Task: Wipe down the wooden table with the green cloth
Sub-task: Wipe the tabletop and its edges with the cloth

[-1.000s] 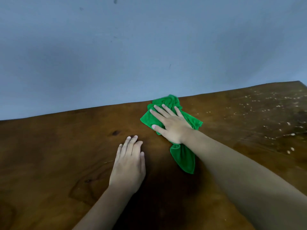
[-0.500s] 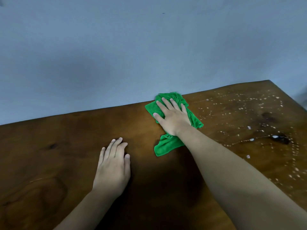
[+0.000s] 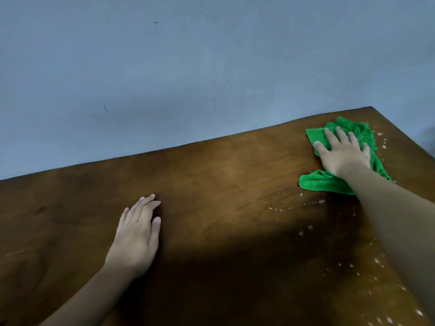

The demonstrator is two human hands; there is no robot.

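Change from half a second ago: the right hand (image 3: 344, 156) and the green cloth (image 3: 329, 182) now sit close to the far right corner of the wooden surface (image 3: 223, 184), where earlier they were near the middle of the far edge; the left hand (image 3: 136, 236) lies in much the same pose as before.
Right hand: palm down on the cloth, fingers (image 3: 330, 140) spread and flat, pressing the cloth to the surface rather than gripping it.
Green cloth: crumpled under the right hand, bunched ahead of the fingertips toward the far edge, with a fold sticking out beside the wrist on the near left.
Left hand: flat on bare wood, well apart from the cloth, fingers held together and pointing away, thumb alongside.
Around: pale droplets (image 3: 310, 227) speckle the wood near the cloth and along the right side under the right forearm; a plain blue-grey wall (image 3: 188, 67) rises directly behind the far edge.
In the way: the right forearm crosses over the near right part of the surface and covers some of the droplets.
Hard to make out: a dark shadow lies over the near middle of the wood, dimming its grain; the surface is cut off at the left, bottom and right borders.
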